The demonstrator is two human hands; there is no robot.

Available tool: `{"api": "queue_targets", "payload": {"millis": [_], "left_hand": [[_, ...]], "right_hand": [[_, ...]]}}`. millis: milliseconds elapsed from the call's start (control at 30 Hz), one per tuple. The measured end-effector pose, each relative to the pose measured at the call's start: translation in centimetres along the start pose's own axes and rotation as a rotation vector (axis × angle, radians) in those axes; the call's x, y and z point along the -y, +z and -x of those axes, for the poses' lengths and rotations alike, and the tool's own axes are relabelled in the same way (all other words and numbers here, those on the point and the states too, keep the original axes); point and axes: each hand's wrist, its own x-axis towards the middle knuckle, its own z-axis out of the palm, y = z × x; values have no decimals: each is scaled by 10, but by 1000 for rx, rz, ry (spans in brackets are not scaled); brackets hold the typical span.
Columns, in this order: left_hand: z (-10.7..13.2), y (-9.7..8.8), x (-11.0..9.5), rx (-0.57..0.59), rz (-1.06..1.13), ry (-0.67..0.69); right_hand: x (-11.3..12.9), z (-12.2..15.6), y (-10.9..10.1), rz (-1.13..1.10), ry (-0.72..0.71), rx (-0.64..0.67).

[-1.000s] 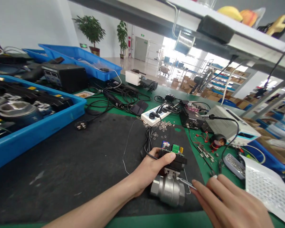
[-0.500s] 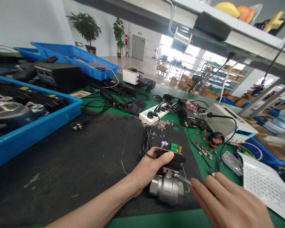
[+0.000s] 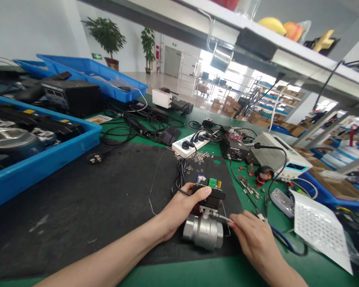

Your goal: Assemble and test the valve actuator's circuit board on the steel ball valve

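My left hand point(image 3: 184, 205) is closed around the black actuator housing point(image 3: 217, 195), its thumb resting on the top edge. A small green circuit board point(image 3: 212, 183) and a blue-and-white part show on top of the housing. Below it, a silver metal ball valve point(image 3: 204, 232) is joined to the housing and lies on the black mat point(image 3: 116, 207). My right hand point(image 3: 254, 233) pinches a slim silver wrench point(image 3: 223, 217), whose far end meets the bracket between housing and valve. That contact point is too small to make out clearly.
Beyond the valve are loose washers point(image 3: 200, 157), a white power strip point(image 3: 182, 148) and black cables. A blue bin point(image 3: 48, 161) of parts stands left. At right are a soldering iron point(image 3: 259, 146), a dish of small parts point(image 3: 283, 202) and a white perforated sheet point(image 3: 320, 229). A shelf hangs overhead.
My right hand has swung away from me, bringing its wrist and forearm into view, with the wrench still pinched. The left hand keeps its hold on the housing. The whole view has shifted slightly.
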Motion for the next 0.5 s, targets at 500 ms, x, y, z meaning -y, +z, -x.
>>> {"api": "queue_targets", "payload": {"millis": [500], "left_hand": [[4,-3,2,14,26,8]], "right_hand": [[34,-20,-78,408,-255,158]]}}
